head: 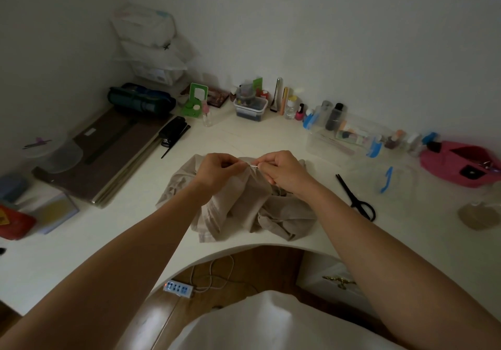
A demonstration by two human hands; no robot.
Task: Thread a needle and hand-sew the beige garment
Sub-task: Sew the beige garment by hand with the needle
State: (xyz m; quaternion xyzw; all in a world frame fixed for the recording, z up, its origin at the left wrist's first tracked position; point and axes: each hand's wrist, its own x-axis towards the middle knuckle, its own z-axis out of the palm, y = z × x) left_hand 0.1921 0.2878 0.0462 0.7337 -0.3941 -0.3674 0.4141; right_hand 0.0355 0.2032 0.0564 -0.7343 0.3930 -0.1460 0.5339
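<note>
Beige garment (244,208), one piece, soft woven cloth, is bunched in deep folds on the white desk (130,243) just behind its curved cut-out, near the front edge. One needle (254,165), thin, straight, shiny metal, is held just above the cloth. It is pinched by thumb and forefinger of the right hand (284,172), the other fingers curled under. The left hand (217,170) is clenched loosely, thumb and forefinger tips pinched on a hair-thin pale thread (246,163) that reaches the needle; whether it has passed through the eye cannot be told. Two bare forearms are seen, both over the desk. One pair of black scissors (357,200) with long blades and looped handles is laid flat to the right, apart from the cloth. One clear plastic box (339,143), rectangular, is set behind it, and one pink pouch (461,165) at far right. One black stapler (173,129) is laid at the left. One white power strip (178,289) is seen on the wood floor below.
</note>
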